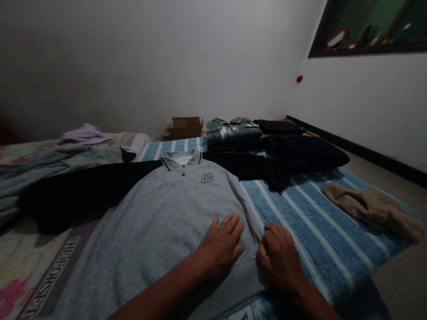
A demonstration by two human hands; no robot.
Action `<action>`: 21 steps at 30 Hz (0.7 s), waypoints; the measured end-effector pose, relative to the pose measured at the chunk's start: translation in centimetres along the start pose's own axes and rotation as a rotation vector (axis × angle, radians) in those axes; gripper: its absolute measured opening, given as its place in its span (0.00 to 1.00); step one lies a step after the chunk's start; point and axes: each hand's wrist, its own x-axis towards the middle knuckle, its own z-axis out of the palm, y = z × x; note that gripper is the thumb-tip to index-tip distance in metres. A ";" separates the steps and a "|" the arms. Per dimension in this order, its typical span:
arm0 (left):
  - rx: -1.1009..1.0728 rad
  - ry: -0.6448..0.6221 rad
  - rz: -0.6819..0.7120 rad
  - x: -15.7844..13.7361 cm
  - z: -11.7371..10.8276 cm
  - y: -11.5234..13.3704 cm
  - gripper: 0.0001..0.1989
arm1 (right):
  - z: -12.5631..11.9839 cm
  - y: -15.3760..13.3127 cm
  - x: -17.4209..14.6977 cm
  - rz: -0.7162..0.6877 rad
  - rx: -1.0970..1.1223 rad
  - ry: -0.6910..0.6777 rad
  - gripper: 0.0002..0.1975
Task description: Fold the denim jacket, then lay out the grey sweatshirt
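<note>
A grey polo-collared sweatshirt [173,213] with black sleeves lies spread front up on the bed, its collar pointing away from me. A dark emblem marks its chest, and both sleeves stretch out sideways. My left hand [222,244] rests flat on the lower front, fingers extended. At the sweatshirt's right side edge, near the hem, my right hand [278,253] is closed with its fingers curled on the fabric. The fingertips of that hand are partly hidden.
Under the sweatshirt is a blue striped cloth [310,218]. A brown knitted garment [373,206] lies at right. Behind are a folded denim shirt [233,133], dark clothes [303,151] and a cardboard box [185,128]. Grey clothing [66,160] and a lilac garment [83,134] lie at left.
</note>
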 end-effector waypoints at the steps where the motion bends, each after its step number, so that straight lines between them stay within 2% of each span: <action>1: -0.011 -0.003 -0.008 0.1 -0.2 0.2 0.27 | 0.1 0.1 -0.1 -0.004 0.004 0.007 0.08; 7: -0.025 -0.017 0.022 0.2 0.4 0.8 0.30 | 0.8 0.2 -0.6 -0.018 0.015 0.052 0.08; 15: -0.019 0.009 0.044 -0.1 0.9 0.1 0.28 | 1.2 0.7 -0.7 -0.034 0.008 0.089 0.07; 21: 0.017 0.085 0.066 -0.1 2.0 -0.2 0.27 | 0.8 -1.8 -1.2 -0.185 0.004 0.215 0.10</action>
